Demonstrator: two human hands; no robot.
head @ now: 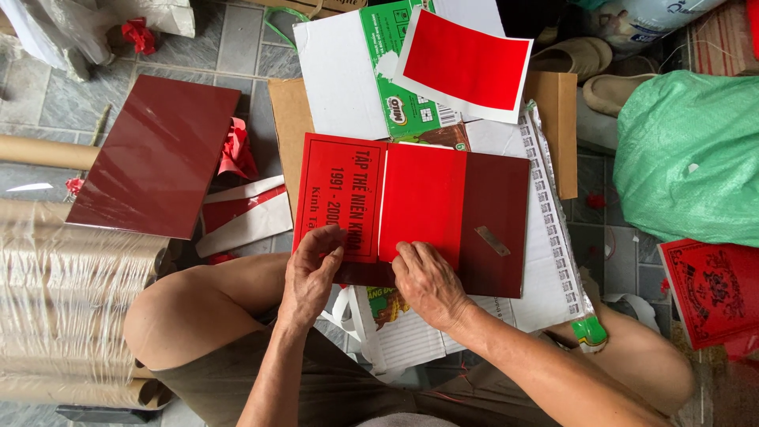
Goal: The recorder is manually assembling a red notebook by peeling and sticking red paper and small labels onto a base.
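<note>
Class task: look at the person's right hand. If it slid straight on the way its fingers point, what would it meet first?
The right hand points up and slightly left across the dark red board. It would probably first meet the bright red sheet stuck on that board, just beyond its fingertips.

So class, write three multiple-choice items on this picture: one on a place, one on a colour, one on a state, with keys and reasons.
1. Where does the separate dark red board lie?
A. to the picture's left of the book cover
B. on the green sack
C. under the sandals

2. What colour is the panel on the white-edged sheet above the cover?
A. blue
B. bright red
C. yellow

3. What are the left hand and right hand doing?
A. hanging in the air
B. pressing on the cover's lower edge
C. gripping scissors

Key: 1 A, it rests on the floor left of the cardboard; 2 B, the panel is plainly red; 3 B, both lie flat on it.
</note>
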